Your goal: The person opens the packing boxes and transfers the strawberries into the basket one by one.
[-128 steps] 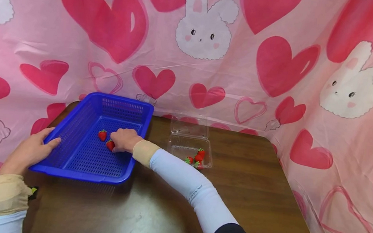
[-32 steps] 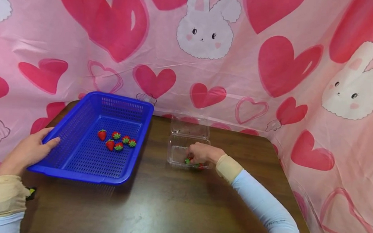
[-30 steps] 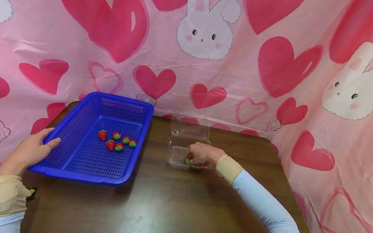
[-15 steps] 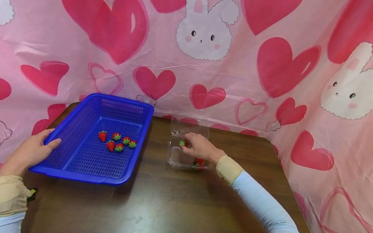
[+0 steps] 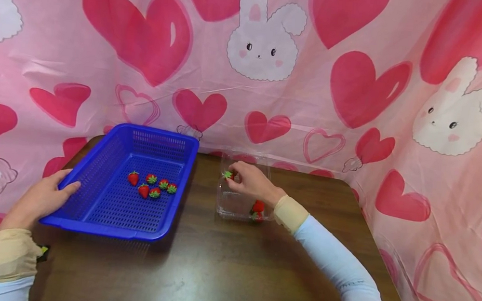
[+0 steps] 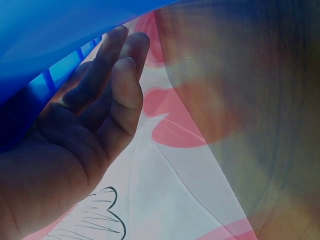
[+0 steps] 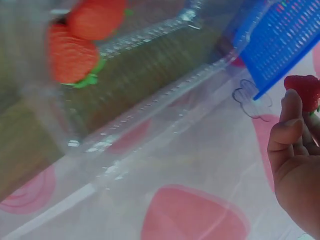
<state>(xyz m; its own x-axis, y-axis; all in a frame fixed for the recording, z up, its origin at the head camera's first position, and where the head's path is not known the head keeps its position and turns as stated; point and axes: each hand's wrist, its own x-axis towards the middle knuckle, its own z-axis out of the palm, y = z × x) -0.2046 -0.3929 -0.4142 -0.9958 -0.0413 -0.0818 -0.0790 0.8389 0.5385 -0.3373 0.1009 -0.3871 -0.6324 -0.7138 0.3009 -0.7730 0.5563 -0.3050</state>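
Above the clear plastic clamshell box (image 5: pixel 235 215), my right hand (image 5: pixel 256 182) pinches a strawberry (image 5: pixel 228 174) between thumb and fingers. In the right wrist view, that strawberry (image 7: pixel 304 89) shows at the fingertips, red with a green leafy cap. More strawberries (image 5: pixel 258 207) lie in the box's right front corner. My left hand (image 5: pixel 42 198) holds the left rim of the blue slotted basket (image 5: pixel 107 230), thumb over the rim. In the left wrist view, its fingers (image 6: pixel 127 90) bend beneath the blue rim. Several strawberries (image 5: pixel 143 190) rest on the basket floor.
The box's clear lid (image 5: pixel 246 158) stands folded back toward the pink heart-and-rabbit cloth (image 5: pixel 306 103) hanging behind the table. Brown wooden table (image 5: pixel 211 273) lies in front of both containers. A small dark and yellow-green object (image 5: pixel 43 252) sits by the left wrist.
Over the last second my right hand has raised a strawberry from the box and moved up and left. Since the earliest frame, more strawberries lie in the basket. The left hand stays on the rim.
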